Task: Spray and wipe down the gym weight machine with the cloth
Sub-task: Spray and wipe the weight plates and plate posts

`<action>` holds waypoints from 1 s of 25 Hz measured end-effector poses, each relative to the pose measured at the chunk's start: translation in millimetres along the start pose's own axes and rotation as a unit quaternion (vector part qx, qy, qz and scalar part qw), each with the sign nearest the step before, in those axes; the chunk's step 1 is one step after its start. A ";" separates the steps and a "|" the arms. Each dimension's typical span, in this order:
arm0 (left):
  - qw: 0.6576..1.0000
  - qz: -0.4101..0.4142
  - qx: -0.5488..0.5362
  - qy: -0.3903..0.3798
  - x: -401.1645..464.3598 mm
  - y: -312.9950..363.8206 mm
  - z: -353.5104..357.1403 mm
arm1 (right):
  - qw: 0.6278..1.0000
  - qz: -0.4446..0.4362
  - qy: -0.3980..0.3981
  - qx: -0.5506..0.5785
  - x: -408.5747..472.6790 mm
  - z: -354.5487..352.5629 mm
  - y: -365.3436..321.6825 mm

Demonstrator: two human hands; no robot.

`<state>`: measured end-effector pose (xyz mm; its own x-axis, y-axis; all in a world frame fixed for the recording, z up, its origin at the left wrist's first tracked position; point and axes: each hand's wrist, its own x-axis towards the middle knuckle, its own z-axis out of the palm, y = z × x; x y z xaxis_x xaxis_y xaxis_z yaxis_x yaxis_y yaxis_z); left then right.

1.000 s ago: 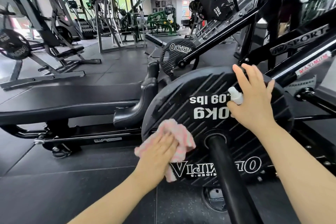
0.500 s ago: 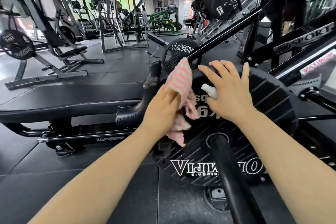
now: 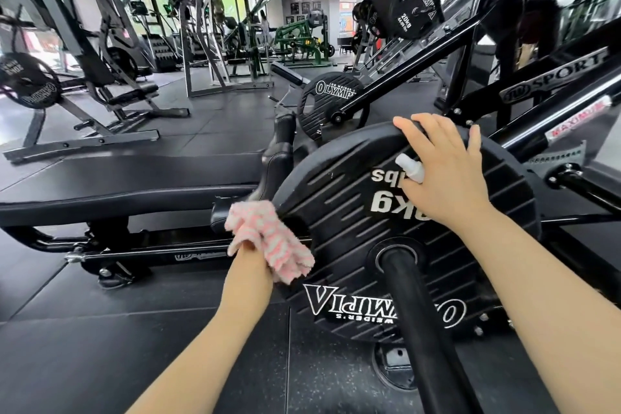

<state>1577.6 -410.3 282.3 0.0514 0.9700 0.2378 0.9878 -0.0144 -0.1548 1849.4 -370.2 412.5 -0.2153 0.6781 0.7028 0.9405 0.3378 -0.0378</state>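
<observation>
Left hand (image 3: 250,250) presses cloth (image 3: 268,239) against weight plate (image 3: 336,212) edge

Fluffy pink-white cloth (image 3: 268,239), matt ribbed black weight plate (image 3: 336,212), smooth glossy black bar (image 3: 420,329), speckled rubber floor (image 3: 100,346)

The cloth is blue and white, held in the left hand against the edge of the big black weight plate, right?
Not quite: the head view shows the cloth is pink and white. The left hand does hold it against the edge of the big black weight plate.
</observation>
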 end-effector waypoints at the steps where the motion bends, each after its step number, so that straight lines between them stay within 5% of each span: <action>1: 0.988 -0.068 -0.135 -0.037 -14.2 -1.0 2.0 | 1.000 0.015 -0.002 0.011 -2.2 -2.7 3.9; 3: 0.931 -0.138 -0.327 0.088 -24.0 -2.1 -13.8 | 0.997 0.063 -0.007 0.039 -7.6 -9.9 10.4; 5: 0.883 -0.182 -0.378 0.209 -4.9 -5.1 -41.2 | 0.991 0.113 -0.009 0.065 -9.8 -15.7 11.4; 7: 0.884 -0.045 -0.360 0.295 28.1 8.1 -73.3 | 0.991 0.111 -0.025 0.070 -8.0 -18.2 5.9; 9: 0.911 0.097 -0.233 0.327 57.2 35.4 -96.7 | 0.993 0.087 -0.054 0.061 -6.8 -16.6 0.6; 14: 0.896 0.272 -0.113 0.332 62.5 103.1 -56.1 | 0.990 0.107 -0.031 0.082 -15.4 -10.6 15.3; 16: 0.886 0.368 -0.030 0.280 44.7 97.9 -24.2 | 0.991 0.102 -0.033 0.082 -19.6 -11.5 23.1; 19: 0.918 0.373 0.008 0.130 8.8 62.3 35.9 | 0.992 0.090 -0.036 0.076 -23.2 -10.3 29.9; 22: 0.955 0.268 -0.122 0.016 -20.9 46.7 58.2 | 0.989 0.123 -0.027 0.081 -23.5 -9.8 25.0; 25: 0.938 0.217 -0.166 0.212 -12.8 48.7 6.1 | 0.986 0.147 -0.026 0.079 -16.4 -12.3 9.5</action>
<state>1624.1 -422.0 265.9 0.4428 0.6730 0.5924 0.8484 -0.5282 -0.0341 1865.1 -386.1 409.3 0.0438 0.7937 0.6067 0.9121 0.2160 -0.3485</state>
